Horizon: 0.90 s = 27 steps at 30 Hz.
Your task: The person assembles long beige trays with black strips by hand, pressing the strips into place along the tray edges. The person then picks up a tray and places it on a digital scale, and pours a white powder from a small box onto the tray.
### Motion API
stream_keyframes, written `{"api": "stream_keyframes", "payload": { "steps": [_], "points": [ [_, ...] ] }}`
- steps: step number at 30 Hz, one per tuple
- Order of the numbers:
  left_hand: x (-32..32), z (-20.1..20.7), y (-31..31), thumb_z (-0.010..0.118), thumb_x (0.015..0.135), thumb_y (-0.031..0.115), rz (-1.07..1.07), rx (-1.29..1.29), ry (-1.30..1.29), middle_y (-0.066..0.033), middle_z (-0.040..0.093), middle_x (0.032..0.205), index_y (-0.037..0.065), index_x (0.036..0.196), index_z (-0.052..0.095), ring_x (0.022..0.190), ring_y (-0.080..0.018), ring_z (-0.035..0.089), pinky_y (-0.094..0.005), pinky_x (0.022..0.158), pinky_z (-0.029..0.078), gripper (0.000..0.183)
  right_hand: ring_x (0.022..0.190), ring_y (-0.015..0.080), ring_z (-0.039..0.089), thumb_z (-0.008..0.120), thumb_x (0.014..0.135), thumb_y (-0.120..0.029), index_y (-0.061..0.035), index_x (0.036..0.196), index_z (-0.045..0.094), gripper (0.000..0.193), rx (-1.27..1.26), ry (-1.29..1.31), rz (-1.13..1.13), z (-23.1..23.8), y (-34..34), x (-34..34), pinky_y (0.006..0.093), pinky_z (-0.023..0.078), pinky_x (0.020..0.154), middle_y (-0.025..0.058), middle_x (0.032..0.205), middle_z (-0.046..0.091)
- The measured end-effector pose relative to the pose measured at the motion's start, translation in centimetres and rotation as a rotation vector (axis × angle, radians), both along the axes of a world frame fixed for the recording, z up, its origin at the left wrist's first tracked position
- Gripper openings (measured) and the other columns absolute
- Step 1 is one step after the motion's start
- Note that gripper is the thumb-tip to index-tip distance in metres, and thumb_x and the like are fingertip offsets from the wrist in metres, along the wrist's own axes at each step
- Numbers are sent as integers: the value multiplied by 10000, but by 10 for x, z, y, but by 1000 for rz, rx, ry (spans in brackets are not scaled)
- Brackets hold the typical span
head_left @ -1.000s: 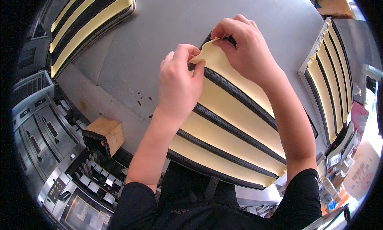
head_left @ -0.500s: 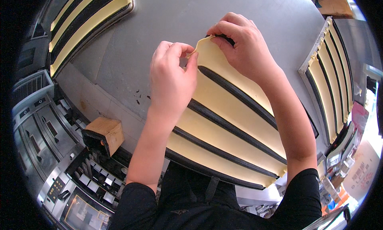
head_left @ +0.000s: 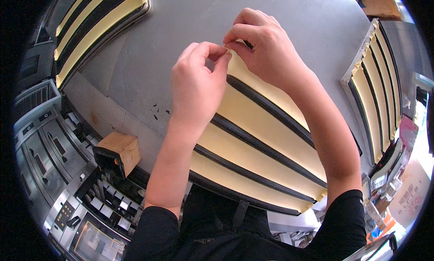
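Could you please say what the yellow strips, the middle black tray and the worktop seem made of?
Yellow strips: probably dough, smooth and matte, lying in soft, even curves. Middle black tray: likely dark-coated metal, finely perforated, with faint shine. Worktop: apparently metal, judging by its grey, dull sheen.

From where I stand, the pale yellow strips (head_left: 257,120) look smooth, with a soft, satiny sheen; the black tray (head_left: 255,94) under them is matt and finely pitted. The table (head_left: 203,16) is smooth grey metal, dully shining (scuffed in places). The sleeves (head_left: 156,229) are matt black cloth; the tan box (head_left: 129,153) looks dry and woody.
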<state>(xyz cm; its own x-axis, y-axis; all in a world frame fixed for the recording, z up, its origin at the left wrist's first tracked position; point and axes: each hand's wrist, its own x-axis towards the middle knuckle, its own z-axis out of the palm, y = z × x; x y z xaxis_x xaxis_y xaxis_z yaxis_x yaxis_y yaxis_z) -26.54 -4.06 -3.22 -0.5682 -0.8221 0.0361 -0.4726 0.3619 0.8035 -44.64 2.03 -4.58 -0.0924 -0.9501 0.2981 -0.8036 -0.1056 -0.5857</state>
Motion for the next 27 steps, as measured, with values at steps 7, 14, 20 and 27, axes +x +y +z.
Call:
{"api": "stream_keyframes", "payload": {
  "steps": [7,14,20,27],
  "points": [
    [-8,-2,-2,825,986,143,70,61,-19,-11,701,859,-10,1046,760,696,-69,512,-279,642,472,177,1063,309,658,742,929,-53,-82,949,800,67,27,-64,16,3,1,1,431,485,953,80,1049,703],
    [-10,-1,-8,819,956,106,71,262,-25,-126,753,953,-37,1067,742,786,-221,713,-367,748,589,197,1020,290,653,749,930,-12,-56,973,800,80,13,-41,30,2,2,1,404,487,956,65,1028,694],
    [-4,-6,-6,812,1011,152,72,251,27,-11,723,894,-25,1096,779,735,-53,575,-254,687,515,199,1107,308,660,755,893,-29,-121,1083,822,221,-120,-13,-87,1,15,-4,451,506,963,71,1134,712],
    [-9,-7,-9,776,1050,152,49,252,59,-12,745,869,-29,1074,793,755,-50,611,-250,677,512,183,1274,268,657,785,894,-123,-148,1127,831,239,-162,255,-85,-1,32,3,461,481,1089,28,1302,751]
  ]
}}
